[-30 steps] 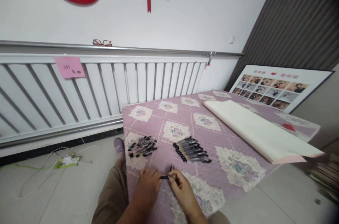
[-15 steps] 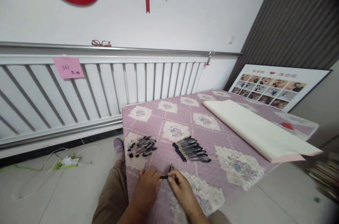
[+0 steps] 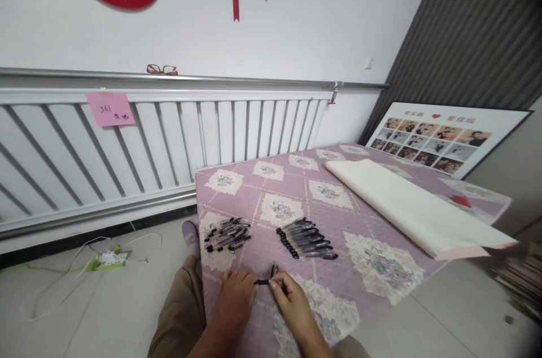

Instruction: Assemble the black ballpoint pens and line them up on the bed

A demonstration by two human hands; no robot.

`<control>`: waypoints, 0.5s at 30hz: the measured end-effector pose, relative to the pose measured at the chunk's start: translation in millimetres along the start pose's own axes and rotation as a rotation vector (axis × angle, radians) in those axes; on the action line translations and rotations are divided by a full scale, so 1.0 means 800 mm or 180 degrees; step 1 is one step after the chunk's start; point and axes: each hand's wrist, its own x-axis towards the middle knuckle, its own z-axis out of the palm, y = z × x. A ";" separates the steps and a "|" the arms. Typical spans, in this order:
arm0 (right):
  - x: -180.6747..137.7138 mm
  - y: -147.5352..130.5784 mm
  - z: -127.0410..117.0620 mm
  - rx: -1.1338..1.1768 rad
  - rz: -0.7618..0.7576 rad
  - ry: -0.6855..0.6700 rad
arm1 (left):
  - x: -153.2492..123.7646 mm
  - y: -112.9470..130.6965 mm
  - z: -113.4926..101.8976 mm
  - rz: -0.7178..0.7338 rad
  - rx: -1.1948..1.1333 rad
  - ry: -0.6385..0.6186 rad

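My left hand is closed on a black pen, whose dark end shows between my two hands just above the patterned cover. Thumb and forefinger of my right hand pinch the pen's right end. A short dark piece like a pen cap sticks up at the right fingertips; most of it is hidden. Beyond my hands, a row of pens lies side by side on the right. To the left is a loose pile of pens, lying at mixed angles.
A purple floral cover spreads over the table. On its right lies a folded cream sheet, with a photo board behind. The radiator runs along the wall. A power strip with cords is on the floor.
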 end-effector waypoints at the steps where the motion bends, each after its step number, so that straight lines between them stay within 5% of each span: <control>1: 0.000 -0.001 -0.001 0.0058 0.0031 -0.0021 | 0.000 -0.001 0.000 -0.0013 -0.0016 0.0010; 15: 0.002 -0.001 -0.003 -0.0001 -0.0007 -0.0209 | -0.001 0.002 -0.001 0.0091 0.0040 -0.0016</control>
